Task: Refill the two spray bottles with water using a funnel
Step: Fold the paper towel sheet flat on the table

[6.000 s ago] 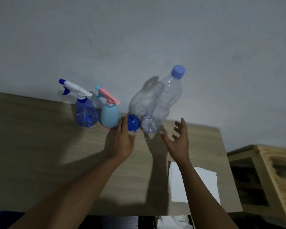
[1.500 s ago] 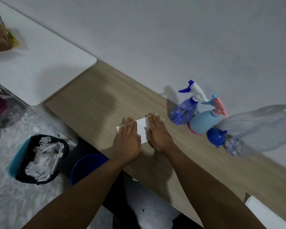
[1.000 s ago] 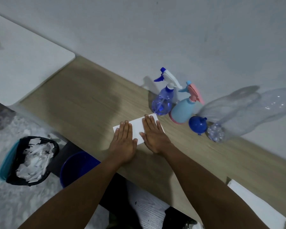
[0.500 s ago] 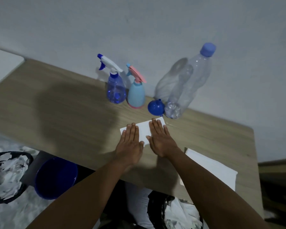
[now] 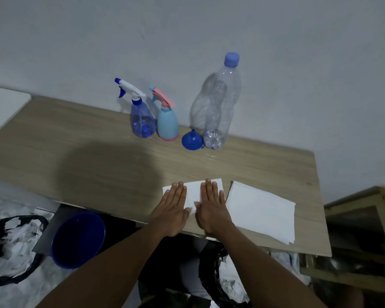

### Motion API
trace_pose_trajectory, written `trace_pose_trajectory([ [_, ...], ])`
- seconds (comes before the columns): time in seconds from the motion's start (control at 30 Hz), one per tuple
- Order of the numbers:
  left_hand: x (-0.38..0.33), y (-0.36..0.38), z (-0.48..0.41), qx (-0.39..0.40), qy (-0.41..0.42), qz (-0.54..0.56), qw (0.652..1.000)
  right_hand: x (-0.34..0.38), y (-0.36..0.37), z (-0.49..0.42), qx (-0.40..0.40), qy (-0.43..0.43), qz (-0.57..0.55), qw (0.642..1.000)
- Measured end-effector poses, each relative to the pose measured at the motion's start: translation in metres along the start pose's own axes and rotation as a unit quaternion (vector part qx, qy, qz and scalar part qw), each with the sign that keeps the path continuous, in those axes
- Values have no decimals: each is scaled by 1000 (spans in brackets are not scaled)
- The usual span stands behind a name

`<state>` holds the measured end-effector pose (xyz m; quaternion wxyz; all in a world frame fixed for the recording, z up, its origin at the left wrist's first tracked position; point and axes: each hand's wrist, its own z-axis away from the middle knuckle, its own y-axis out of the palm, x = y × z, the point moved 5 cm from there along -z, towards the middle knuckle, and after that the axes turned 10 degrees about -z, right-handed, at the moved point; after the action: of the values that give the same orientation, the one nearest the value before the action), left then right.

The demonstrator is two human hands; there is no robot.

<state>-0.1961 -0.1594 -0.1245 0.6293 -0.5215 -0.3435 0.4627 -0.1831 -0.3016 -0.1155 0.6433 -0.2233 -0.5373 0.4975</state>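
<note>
On the floor at the far left sit a black bin point(image 5: 13, 247) full of crumpled paper and a blue bucket point(image 5: 78, 238), both below the table point(image 5: 87, 134) edge. At the back of the table, by the wall, stand the translucent blue spray bottle point(image 5: 142, 121) and, just beside it, the light-blue spray bottle point(image 5: 167, 123), both with trigger heads on. Nearer the front edge, the left hand point(image 5: 173, 210) lies flat with straight fingers, pressing a white sheet point(image 5: 192, 190) and grasping nothing. The blue funnel point(image 5: 192, 141) rests mouth-down, spout up, between the spray bottles and the tall bottle. The right hand point(image 5: 211, 207) presses the same sheet, equally flat. The capped clear water bottle point(image 5: 220, 107) stands touching or nearly touching the funnel; its water level is hard to tell. A stack of white sheets point(image 5: 260, 210) lies right of the hands. The likely risks are that a reach for the funnel tips the tall, light bottle, or that fast pouring overflows the small funnel and soaks the paper.
</note>
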Motion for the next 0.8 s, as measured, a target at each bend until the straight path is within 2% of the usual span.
trace_pose_trajectory([
  [0.2, 0, 8, 38, 11, 5, -37, 999, 5, 26, 32, -33, -3, 23, 999],
  [0.33, 12, 10, 58, 1, 12, -60, 998, 14, 42, 41, -28, 7, 59, 998],
  [0.63, 57, 11, 66, -11, 14, -26, 999, 52, 54, 22, -51, -13, 72, 996],
  [0.77, 77, 0, 62, -37, 20, -11, 999, 66, 52, 7, -33, -29, 47, 998],
  [0.8, 140, 14, 62, -26, -12, 4, 1000, 114, 74, -32, 0, -47, 34, 998],
])
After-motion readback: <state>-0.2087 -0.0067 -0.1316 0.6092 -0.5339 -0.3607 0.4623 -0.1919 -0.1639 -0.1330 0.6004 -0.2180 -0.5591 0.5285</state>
